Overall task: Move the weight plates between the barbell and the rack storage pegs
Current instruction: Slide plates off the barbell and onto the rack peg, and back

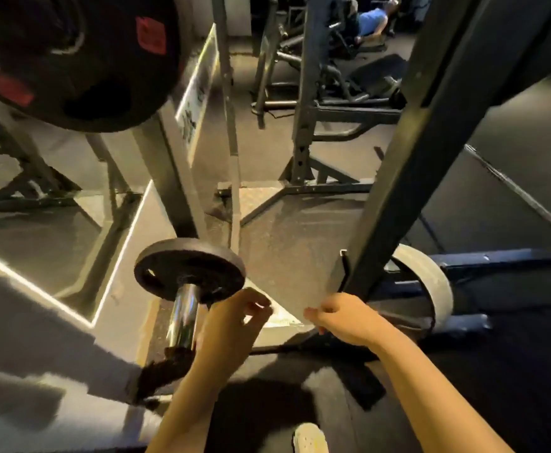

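A small dark weight plate [189, 269] sits on a chrome peg [184, 318] low in the middle of the head view. My left hand [231, 322] hovers just right of that plate, fingers loosely curled and holding nothing. My right hand [342, 318] hangs loosely curled beside the black rack upright [408, 158], also empty. A large black plate with red labels [81, 60] fills the top left. A grey plate [430, 286] stands low behind the upright at right.
Rack frames and base bars [303, 132] cross the rubber floor ahead. A mirrored panel [55, 237] runs along the left. A person in blue [370, 21] lies on a bench far back. My shoe [310, 438] shows at the bottom.
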The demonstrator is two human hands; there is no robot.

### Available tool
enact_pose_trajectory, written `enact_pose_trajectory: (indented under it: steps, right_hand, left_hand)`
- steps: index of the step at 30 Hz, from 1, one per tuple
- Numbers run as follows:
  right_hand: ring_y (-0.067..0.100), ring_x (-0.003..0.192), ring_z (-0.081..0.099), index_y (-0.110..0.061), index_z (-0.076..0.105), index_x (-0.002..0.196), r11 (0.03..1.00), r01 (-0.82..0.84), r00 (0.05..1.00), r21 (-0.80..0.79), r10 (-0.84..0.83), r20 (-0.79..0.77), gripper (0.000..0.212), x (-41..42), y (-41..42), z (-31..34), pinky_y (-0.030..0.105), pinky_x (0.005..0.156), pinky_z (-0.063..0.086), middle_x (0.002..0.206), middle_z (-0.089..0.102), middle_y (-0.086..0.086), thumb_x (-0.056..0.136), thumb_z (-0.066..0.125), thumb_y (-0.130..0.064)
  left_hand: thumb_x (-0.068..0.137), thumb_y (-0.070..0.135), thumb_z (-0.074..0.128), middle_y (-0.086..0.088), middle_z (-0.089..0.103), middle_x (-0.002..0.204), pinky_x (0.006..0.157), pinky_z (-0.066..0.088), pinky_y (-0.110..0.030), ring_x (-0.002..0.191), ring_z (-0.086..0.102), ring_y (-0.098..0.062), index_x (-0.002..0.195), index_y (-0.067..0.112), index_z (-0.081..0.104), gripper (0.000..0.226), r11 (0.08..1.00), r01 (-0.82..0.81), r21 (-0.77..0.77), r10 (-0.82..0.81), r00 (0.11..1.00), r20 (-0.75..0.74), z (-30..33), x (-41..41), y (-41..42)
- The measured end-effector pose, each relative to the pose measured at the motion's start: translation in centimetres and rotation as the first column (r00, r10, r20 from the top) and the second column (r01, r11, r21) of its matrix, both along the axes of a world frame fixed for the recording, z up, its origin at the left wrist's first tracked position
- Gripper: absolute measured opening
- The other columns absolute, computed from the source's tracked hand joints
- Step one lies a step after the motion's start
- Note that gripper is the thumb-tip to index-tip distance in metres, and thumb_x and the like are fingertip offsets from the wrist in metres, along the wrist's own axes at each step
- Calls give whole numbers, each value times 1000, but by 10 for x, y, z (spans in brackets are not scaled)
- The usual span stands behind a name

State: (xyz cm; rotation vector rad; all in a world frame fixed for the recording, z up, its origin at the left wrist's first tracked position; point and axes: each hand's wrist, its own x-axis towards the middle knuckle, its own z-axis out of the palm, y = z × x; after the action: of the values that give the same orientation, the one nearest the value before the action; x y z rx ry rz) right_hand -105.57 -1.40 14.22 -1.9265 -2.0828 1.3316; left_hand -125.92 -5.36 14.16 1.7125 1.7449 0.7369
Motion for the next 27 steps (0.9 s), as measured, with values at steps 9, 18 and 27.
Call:
enact_pose_trajectory:
  steps: [9,18,27]
  right_hand:
    - [11,98,62,-28,60,111,938,279,960,-207,-273,58,27,115,-98,-22,27,83,51,110,64,-5,92,53,-47]
    - [14,120,48,-27,49,133,872,418,903,-257,-429,13,40,251,-157,-20,30,94,40,133,50,-5,95,52,-40]
    - [4,91,54,-30,52,118,716,665,744,-211,-660,104,29,485,-274,-25,22,73,43,108,55,-8,94,51,-47]
  left_hand:
    - [90,50,51,21,65,100,88,49,-31,92,57,2,104,41,62,20,719,585,-376,-661,743,-106,-50,95,-29]
    - [94,47,50,11,63,115,90,49,-27,100,57,-5,119,34,57,29,635,673,-378,-764,620,-180,-41,253,-49]
    - [89,50,53,15,63,104,85,53,-31,90,59,0,108,41,55,21,553,742,-379,-832,519,-197,-50,493,-115]
